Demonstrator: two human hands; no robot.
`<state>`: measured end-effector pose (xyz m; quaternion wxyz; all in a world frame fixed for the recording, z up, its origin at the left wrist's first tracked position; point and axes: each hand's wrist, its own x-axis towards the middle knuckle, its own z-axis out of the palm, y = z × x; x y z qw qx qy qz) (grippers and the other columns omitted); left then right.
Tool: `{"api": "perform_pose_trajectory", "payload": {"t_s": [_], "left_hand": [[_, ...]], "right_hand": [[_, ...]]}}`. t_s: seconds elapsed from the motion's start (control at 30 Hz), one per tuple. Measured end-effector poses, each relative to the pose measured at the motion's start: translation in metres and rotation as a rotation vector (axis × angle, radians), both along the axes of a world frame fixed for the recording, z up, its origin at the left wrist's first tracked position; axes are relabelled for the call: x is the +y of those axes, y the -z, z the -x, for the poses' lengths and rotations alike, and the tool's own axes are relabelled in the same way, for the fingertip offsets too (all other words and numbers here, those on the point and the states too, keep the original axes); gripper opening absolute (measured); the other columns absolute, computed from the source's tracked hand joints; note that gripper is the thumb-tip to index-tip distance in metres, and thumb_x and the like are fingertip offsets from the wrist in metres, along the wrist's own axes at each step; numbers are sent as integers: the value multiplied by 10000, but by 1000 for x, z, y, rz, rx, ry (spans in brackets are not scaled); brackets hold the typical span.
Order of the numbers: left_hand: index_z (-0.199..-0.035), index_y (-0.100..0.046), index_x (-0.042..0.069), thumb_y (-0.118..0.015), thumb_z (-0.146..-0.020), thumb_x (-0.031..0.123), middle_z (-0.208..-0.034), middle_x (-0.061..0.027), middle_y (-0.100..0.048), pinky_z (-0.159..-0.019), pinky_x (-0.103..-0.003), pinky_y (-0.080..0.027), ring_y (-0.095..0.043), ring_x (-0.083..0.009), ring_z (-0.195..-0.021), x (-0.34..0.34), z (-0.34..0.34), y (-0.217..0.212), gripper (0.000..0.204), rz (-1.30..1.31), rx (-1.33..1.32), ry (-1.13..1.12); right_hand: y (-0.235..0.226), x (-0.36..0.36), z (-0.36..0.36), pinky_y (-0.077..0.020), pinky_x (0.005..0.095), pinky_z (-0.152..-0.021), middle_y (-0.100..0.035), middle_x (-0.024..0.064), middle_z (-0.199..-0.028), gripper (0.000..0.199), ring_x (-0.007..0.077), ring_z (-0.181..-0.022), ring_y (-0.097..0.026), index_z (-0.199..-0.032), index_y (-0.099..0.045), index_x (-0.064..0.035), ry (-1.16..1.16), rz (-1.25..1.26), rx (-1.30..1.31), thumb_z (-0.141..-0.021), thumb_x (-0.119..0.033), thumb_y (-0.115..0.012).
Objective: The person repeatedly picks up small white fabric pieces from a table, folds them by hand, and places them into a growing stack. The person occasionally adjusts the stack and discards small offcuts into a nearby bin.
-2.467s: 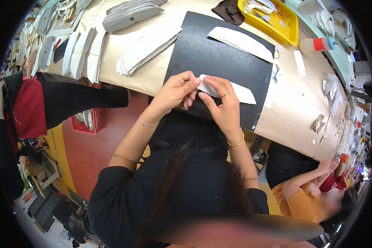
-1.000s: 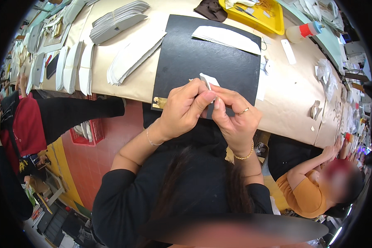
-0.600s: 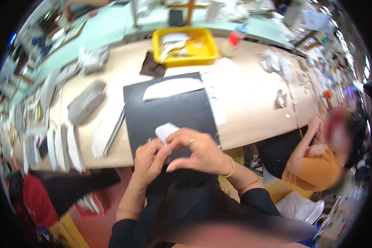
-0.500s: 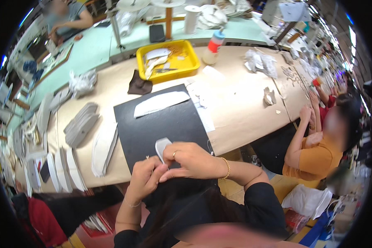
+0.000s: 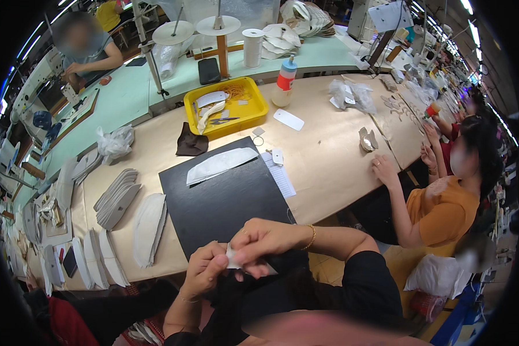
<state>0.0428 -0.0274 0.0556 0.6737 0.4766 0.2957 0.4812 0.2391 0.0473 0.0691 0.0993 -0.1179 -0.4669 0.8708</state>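
Close to my body, just off the near edge of the black board point(image 5: 228, 199), a small pale piece point(image 5: 231, 257) of fabric or leather is between my hands. My left hand point(image 5: 205, 270) pinches it between thumb and fingers. My right hand point(image 5: 269, 242) grips the same piece from the other side, fingers bent over it and slightly blurred. Much of the piece is hidden behind the fingers. Farther up the board lies a stack of white curved pieces point(image 5: 222, 165). Left of the board rests another stack of curved white panels point(image 5: 149, 232).
A yellow tray point(image 5: 249, 122) holding scissors and scraps stands beyond the board, beside a glue bottle point(image 5: 284, 85). Dark brown scrap point(image 5: 191, 142) lies before it. Grey panels point(image 5: 116, 202) are fanned out at left. A co-worker in orange point(image 5: 444, 210) sits at right.
Both hands have come nearer my body with the pale piece, which no longer sticks up over the board. The co-worker's hand at right has reached farther onto the table.
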Motion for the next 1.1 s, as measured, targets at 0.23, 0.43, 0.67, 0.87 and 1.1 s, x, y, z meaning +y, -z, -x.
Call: {"api": "perform_pose_trajectory", "payload": {"t_s": [0.23, 0.43, 0.67, 0.87, 1.1], "left_hand": [[-799, -493, 47, -603, -945, 468, -727, -96, -577, -554, -266, -435, -578, -165, -611, 12, 3, 11, 458, 50, -116, -4], [-781, -548, 0, -819, -713, 582, -670, -87, -548, -605, -309, -436, -529, -162, -644, 16, 23, 3, 647, -54, 751, 34], [-756, -581, -5, -803, -756, 514, -655, -83, -598, -525, -303, -427, -580, -154, -569, 10, 34, -8, 564, 39, 794, 286], [-827, -638, 10, -728, -878, 421, -676, -49, -590, -561, -288, -438, -584, -117, -639, 7, 39, -3, 424, 33, 638, 388], [-973, -707, 42, -659, -942, 268, -807, -81, -614, -646, -331, -475, -608, -201, -686, 8, 26, -20, 234, -197, 552, 178]], "right_hand": [[-5, 5, 3, -458, 251, -477, -556, 70, -520, 348, 121, -456, -570, -663, -468, -56, 156, -66, 34, -938, -193, -630], [-4, 1, 17, -472, 373, -536, -584, 113, -625, 249, 291, -562, -612, -726, -591, -70, 99, -1286, -228, -876, -247, -681], [-4, -2, 20, -467, 423, -593, -613, 115, -693, 180, 316, -666, -624, -831, -647, -73, -107, -1176, -146, -884, -245, -641], [-5, 3, 13, -393, 367, -532, -523, 90, -624, 305, 259, -558, -525, -718, -567, -42, -149, -999, 11, -929, -245, -650], [8, 0, 12, -390, 338, -501, -493, 106, -595, 455, 261, -513, -498, -640, -514, -46, 142, -968, 40, -841, -369, -764]]}}
